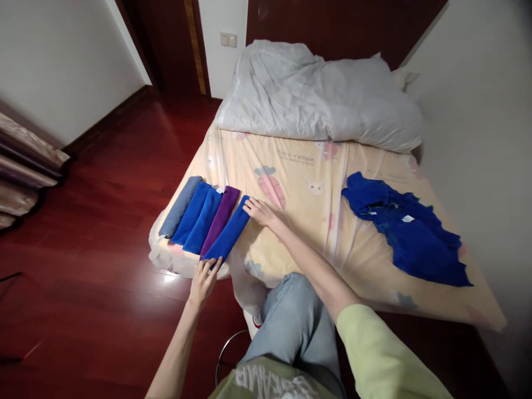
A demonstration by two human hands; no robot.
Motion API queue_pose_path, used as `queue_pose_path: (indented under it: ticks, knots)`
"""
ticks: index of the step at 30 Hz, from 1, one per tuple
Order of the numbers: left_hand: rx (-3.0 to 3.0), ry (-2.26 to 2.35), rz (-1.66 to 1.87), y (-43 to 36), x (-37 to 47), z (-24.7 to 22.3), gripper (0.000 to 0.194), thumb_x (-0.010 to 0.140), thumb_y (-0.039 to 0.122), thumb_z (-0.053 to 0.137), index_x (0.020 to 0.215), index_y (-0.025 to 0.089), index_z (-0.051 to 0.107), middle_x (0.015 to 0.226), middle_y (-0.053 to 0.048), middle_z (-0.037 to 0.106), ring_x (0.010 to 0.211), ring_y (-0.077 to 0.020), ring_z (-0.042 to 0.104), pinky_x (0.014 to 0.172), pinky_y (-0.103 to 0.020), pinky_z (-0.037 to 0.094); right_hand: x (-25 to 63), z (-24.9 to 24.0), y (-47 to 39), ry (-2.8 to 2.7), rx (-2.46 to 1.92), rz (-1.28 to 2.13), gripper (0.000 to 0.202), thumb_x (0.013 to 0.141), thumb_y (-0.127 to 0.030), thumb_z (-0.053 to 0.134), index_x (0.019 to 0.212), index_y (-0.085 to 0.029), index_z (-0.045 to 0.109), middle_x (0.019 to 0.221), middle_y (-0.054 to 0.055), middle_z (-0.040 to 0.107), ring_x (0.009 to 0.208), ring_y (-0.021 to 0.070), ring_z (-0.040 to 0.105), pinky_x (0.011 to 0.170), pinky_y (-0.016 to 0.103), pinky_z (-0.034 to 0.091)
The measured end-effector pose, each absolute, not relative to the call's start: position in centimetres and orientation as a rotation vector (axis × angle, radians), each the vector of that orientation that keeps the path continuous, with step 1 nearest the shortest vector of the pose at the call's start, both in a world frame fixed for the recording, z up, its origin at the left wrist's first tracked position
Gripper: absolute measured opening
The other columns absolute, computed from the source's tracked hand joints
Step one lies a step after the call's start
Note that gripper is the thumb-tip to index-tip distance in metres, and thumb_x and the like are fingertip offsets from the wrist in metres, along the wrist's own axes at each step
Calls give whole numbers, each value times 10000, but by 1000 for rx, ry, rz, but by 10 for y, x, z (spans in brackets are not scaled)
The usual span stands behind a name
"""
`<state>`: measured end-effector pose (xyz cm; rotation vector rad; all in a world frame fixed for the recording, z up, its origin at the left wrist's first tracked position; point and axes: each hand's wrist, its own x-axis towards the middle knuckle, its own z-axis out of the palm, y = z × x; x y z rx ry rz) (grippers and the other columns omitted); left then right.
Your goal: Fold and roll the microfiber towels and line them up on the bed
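A narrow folded blue towel (228, 233) lies slantwise at the right end of a row on the bed. My left hand (204, 280) grips its near end at the bed's edge, fingers over the cloth. At its far end, my right hand (258, 211) holds the corner between thumb and fingers. Just left of it is a folded purple towel (220, 219), partly covered at its near end. Beyond that lie two blue folded towels (203, 221) (190, 213) and a grey-blue one (180, 206), side by side.
Loose, unfolded blue cloths (424, 244) are heaped on the right side of the bed (307, 238). A pale quilt (320, 100) is bunched at the headboard. My knees (291, 310) are against the near edge. Red wooden floor (103, 249) stretches to the left.
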<state>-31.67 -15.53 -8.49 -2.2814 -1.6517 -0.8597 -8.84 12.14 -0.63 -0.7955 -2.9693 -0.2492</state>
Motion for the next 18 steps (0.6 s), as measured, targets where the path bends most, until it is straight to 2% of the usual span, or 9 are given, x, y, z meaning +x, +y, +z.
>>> queue_pose_path:
  ticks: [5, 10, 14, 18]
  knots:
    - [-2182, -1691, -862, -157, -340, -88, 740, 978, 35, 492, 1661, 262, 320, 1140, -125, 664, 1002, -249, 602, 923, -390, 501, -169, 1, 136, -2961, -672, -288, 269, 1049, -65, 413, 1167, -169, 631, 1264, 135, 658, 1234, 261, 549, 851, 358, 496]
    - [-2196, -1697, -840, -156, -344, -92, 796, 972, 8, 489, 1684, 271, 248, 1140, -120, 678, 976, -246, 600, 875, -375, 499, -209, -7, 140, -2966, -690, -296, 275, 1081, -98, 374, 1146, -185, 627, 1265, 109, 666, 1238, 247, 550, 827, 336, 496]
    - [-2244, -1690, -833, -153, -345, -101, 795, 969, 4, 493, 1682, 258, 250, 1178, -128, 681, 1015, -250, 605, 900, -382, 502, -215, -18, 140, -2972, -778, -229, 253, 1081, -110, 398, 1158, -189, 625, 1306, 114, 649, 1270, 244, 536, 856, 336, 514]
    - [-2258, -1678, -834, -149, -350, -114, 718, 980, 43, 464, 1655, 245, 327, 1182, -131, 688, 1016, -243, 617, 920, -383, 501, -209, -24, 140, -2967, -877, -114, 245, 1067, -91, 426, 1179, -188, 621, 1328, 127, 635, 1300, 242, 527, 882, 339, 537]
